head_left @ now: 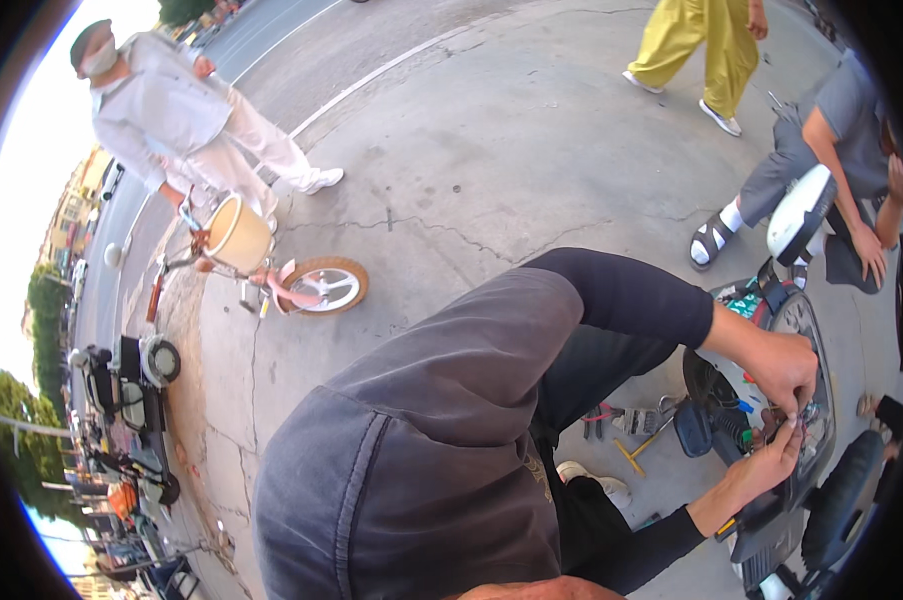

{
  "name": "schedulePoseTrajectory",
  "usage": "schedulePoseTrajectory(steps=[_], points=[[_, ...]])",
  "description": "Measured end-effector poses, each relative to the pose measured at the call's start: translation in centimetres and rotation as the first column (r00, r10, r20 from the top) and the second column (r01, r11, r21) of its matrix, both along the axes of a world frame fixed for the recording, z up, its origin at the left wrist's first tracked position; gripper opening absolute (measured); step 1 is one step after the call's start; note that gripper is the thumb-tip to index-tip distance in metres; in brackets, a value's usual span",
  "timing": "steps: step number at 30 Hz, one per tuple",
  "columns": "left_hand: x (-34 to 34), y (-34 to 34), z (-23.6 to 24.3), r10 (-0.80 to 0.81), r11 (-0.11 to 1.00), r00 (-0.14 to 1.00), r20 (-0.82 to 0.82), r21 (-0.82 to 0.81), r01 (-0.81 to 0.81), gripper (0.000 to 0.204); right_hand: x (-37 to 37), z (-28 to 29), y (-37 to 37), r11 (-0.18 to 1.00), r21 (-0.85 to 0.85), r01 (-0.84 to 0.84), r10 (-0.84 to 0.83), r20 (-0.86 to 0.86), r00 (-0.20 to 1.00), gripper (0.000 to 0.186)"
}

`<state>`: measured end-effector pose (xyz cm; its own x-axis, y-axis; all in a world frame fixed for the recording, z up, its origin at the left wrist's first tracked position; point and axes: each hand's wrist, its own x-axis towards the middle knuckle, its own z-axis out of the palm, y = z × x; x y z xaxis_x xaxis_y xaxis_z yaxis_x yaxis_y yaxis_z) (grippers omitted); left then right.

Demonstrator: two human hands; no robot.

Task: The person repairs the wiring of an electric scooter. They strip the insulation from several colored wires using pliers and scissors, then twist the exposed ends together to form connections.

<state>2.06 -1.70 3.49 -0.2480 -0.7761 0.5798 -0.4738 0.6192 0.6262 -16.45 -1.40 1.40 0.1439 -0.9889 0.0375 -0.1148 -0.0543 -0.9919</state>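
My left hand (783,368) reaches from above into an open scooter body (821,440), fingertips pinched together among small parts and wiring. My right hand (764,468) comes from below, its fingers closed and meeting the left fingertips at a small piece too tiny to make out. A dark oval part (701,390) and a blue-grey housing (693,427) lie beside the opening, with small blue and green pieces inside. A yellow T-handled tool (631,455) and several other tools (631,415) lie on the pavement to the left.
A seated person (841,120) is beside a white-backed mirror (801,210) at upper right. Another in yellow trousers (711,50) stands behind. A person (161,100) holds a pink bicycle (301,285) at upper left. Parked scooters (131,390) line the left. A black seat (841,500) sits at lower right.
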Motion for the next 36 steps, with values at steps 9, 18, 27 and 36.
schedulePoseTrajectory(steps=[9,18,27,36], points=[[-2.2,-4.2,-2.2,0.052,0.998,0.996,0.074,-0.029,-0.050,0.023,-1.7,2.4,-0.5,0.993,-0.045,-0.109,0.103,-0.123,0.987,0.034],[-1.6,1.5,1.4,0.210,0.978,0.961,0.181,-0.038,-0.207,0.015,0.1,4.0,1.8,0.902,-0.421,-0.092,-0.059,-0.331,0.942,0.022],[-1.4,1.2,5.3,0.052,0.876,0.997,0.060,0.477,-0.075,0.021,-2.0,3.4,0.9,0.934,-0.339,-0.109,0.024,-0.246,0.969,0.014],[-1.0,-0.3,6.9,-0.060,0.671,0.990,0.125,0.740,-0.053,0.022,-2.7,3.2,0.0,0.979,0.022,-0.204,0.204,0.010,0.979,0.024]])
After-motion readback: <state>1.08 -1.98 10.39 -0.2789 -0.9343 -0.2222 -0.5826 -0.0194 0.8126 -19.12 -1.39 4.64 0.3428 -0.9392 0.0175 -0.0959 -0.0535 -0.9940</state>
